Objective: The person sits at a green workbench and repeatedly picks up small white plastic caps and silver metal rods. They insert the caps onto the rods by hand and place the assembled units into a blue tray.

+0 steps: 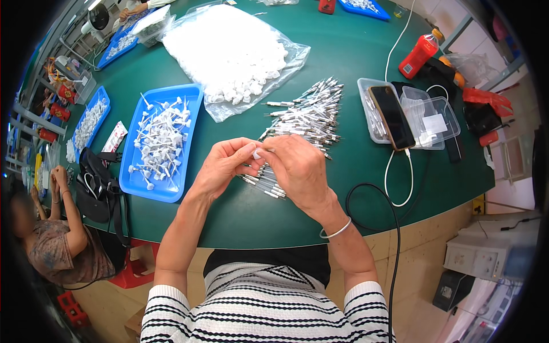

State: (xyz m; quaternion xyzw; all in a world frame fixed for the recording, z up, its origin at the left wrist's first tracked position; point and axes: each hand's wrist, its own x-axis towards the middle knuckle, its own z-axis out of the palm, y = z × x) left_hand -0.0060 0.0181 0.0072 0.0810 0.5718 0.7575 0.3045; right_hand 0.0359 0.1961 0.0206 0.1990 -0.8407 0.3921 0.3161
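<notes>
My left hand and my right hand meet over the table's middle, fingertips nearly touching. A small white plastic piece is pinched in the left fingertips. The right thumb and forefinger press together right beside it; whatever they grip is mostly hidden by the fingers. Under and beyond the hands lies a loose heap of thin metal-tipped rods. Left of my hands, a blue tray holds many white caps with thin stems. A clear bag full of loose white pieces lies open behind.
At the right, a phone rests on clear plastic boxes, its white cable trailing. A black cable loops over the table's front edge. A black bag is left of the tray; a red bottle stands far right. Another person sits at left.
</notes>
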